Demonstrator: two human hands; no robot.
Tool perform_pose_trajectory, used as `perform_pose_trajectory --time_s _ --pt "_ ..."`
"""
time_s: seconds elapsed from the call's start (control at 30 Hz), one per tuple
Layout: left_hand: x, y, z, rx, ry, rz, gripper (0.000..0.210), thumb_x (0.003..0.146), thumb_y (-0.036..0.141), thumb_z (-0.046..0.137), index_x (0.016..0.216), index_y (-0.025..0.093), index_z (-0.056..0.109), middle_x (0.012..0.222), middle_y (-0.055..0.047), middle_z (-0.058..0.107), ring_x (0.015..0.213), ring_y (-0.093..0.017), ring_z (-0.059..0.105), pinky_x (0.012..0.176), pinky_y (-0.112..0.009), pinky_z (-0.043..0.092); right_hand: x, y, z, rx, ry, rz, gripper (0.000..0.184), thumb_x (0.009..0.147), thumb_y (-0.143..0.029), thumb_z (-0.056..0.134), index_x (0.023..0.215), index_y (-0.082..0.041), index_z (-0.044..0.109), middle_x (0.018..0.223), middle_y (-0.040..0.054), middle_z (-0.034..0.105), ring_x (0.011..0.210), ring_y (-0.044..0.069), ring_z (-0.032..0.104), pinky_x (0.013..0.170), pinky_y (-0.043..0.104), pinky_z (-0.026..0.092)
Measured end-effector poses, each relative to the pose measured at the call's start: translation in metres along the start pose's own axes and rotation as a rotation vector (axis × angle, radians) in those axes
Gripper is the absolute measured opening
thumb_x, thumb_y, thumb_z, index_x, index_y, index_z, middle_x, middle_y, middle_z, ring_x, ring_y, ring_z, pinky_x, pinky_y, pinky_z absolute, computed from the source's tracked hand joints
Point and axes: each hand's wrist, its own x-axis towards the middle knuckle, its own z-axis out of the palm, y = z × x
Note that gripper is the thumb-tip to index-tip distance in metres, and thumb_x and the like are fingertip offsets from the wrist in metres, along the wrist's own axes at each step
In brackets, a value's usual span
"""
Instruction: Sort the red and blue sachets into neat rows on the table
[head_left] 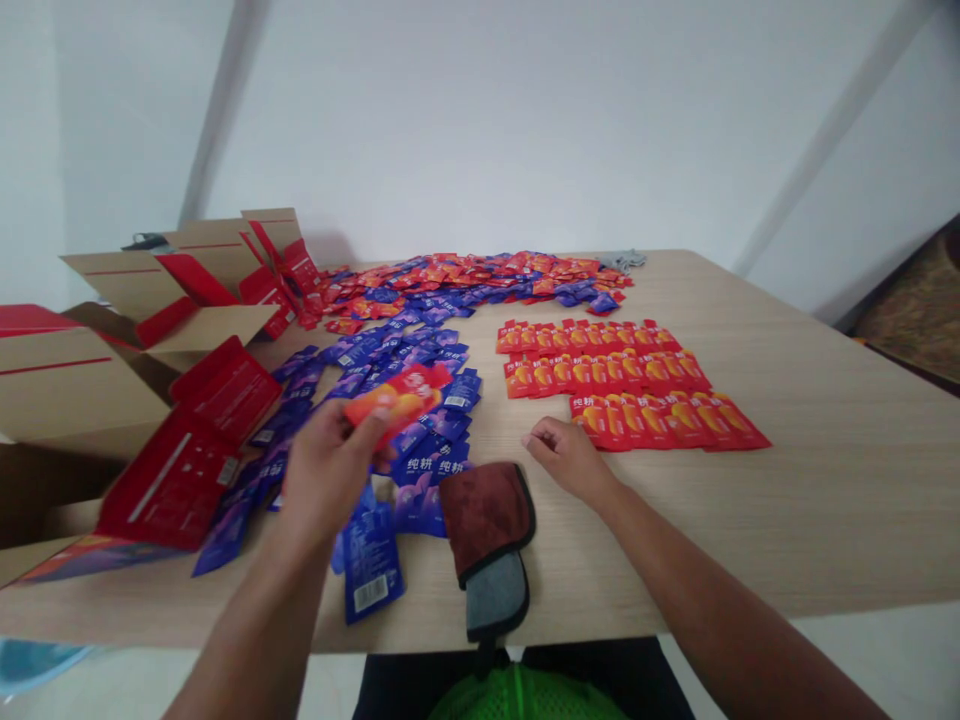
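Note:
My left hand (334,462) is closed on a red-orange pouch (401,400) with a yellow fruit picture, held above a spread of blue-purple pouches (424,465). My right hand (568,455) is over the table with its fingers curled together and nothing visible in them. Just beyond it begins the nearest row of overlapping red pouches (660,420). Two more such rows, a middle row (607,372) and a far row (589,337), lie behind that one. Between my hands is a folded brown cloth (487,510) with a grey cloth piece (497,592) under its near end.
Open cardboard boxes (75,375) with red flaps crowd the left side. A mixed heap of red and blue pouches (480,275) stretches along the back, with a grey cloth (624,260) at its right end. One blue pouch (371,565) lies near the table's front edge.

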Motion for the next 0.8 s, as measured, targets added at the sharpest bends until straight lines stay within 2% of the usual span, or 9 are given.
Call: perform_pose_trajectory --time_s 0.13,0.2,0.27,0.33,0.43,0.53,0.6,0.7,0.8 --pt "-0.013 -0.006 0.099 -0.371 -0.495 -0.109 0.04 0.084 0.051 0.078 0.099 0.019 0.058 0.077 -0.002 0.072 0.063 -0.019 0.071 0.058 -0.03 0.057 -0.002 -0.002 -0.005 0.225 -0.031 0.056 0.042 0.103 -0.057 0.051 0.084 -0.022 0.062 0.065 -0.0013 0.062 0.062 0.017 0.058 0.059 0.028 0.043" --pt "-0.018 -0.013 0.135 -0.401 -0.617 -0.107 0.037 0.084 0.048 0.079 0.095 0.019 0.059 0.076 -0.001 0.071 0.064 -0.018 0.069 0.058 -0.028 0.056 -0.002 -0.001 -0.005 0.319 0.002 0.14 0.045 0.103 -0.062 0.049 0.082 -0.023 0.057 0.057 -0.0032 0.057 0.053 0.015 0.054 0.054 0.027 0.042" --pt "-0.018 -0.022 0.157 -0.353 -0.647 -0.02 0.033 0.086 0.047 0.077 0.087 0.018 0.061 0.072 0.001 0.066 0.06 -0.014 0.062 0.057 -0.026 0.051 -0.001 0.0 -0.004 0.378 0.065 0.216 0.044 0.101 -0.065 0.053 0.084 -0.024 0.053 0.054 -0.0052 0.055 0.048 0.014 0.052 0.049 0.025 0.04" --pt "-0.016 -0.031 0.167 -0.297 -0.621 0.114 0.03 0.09 0.045 0.073 0.087 0.017 0.065 0.075 0.001 0.065 0.063 -0.013 0.059 0.059 -0.025 0.048 0.001 -0.001 -0.004 0.429 0.138 0.259 0.042 0.098 -0.065 0.057 0.09 -0.025 0.052 0.054 -0.0071 0.055 0.045 0.014 0.05 0.045 0.024 0.039" --pt "-0.014 -0.04 0.169 -0.245 -0.567 0.269 0.023 0.095 0.038 0.069 0.105 0.017 0.07 0.09 -0.002 0.071 0.077 -0.016 0.063 0.07 -0.027 0.049 0.004 -0.001 -0.004 0.443 0.242 0.247 0.036 0.096 -0.06 0.062 0.098 -0.024 0.054 0.061 -0.0065 0.06 0.048 0.014 0.053 0.046 0.024 0.043" --pt "-0.018 -0.041 0.167 -0.104 -0.498 0.349 0.03 0.092 0.029 0.07 0.121 0.02 0.066 0.099 -0.003 0.072 0.084 -0.018 0.065 0.076 -0.03 0.049 0.007 0.003 -0.005 0.308 0.3 0.169 0.034 0.095 -0.051 0.065 0.11 -0.022 0.059 0.09 0.0039 0.074 0.072 0.021 0.068 0.065 0.031 0.057" --pt "-0.023 -0.039 0.165 0.038 -0.475 0.457 0.029 0.089 0.024 0.072 0.117 0.022 0.067 0.104 -0.004 0.071 0.092 -0.021 0.064 0.084 -0.034 0.05 0.007 0.008 -0.004 0.148 0.295 0.14 0.04 0.095 -0.048 0.063 0.123 -0.019 0.06 0.112 0.0118 0.076 0.095 0.027 0.073 0.084 0.041 0.06" --pt "-0.029 -0.035 0.162 0.21 -0.504 0.605 0.012 0.087 0.024 0.073 0.099 0.022 0.07 0.104 -0.007 0.069 0.1 -0.024 0.063 0.09 -0.037 0.049 0.005 0.012 0.001 -0.142 0.285 0.133 0.057 0.096 -0.042 0.061 0.145 -0.015 0.053 0.138 0.0202 0.067 0.126 0.035 0.066 0.107 0.053 0.053" --pt "-0.031 -0.033 0.16 0.291 -0.53 0.64 0.006 0.09 0.027 0.071 0.089 0.022 0.07 0.097 -0.007 0.068 0.097 -0.025 0.063 0.089 -0.037 0.05 0.001 0.005 0.005 -0.406 0.269 0.09 0.063 0.097 -0.035 0.06 0.154 -0.011 0.047 0.151 0.0244 0.057 0.143 0.038 0.054 0.113 0.054 0.048"
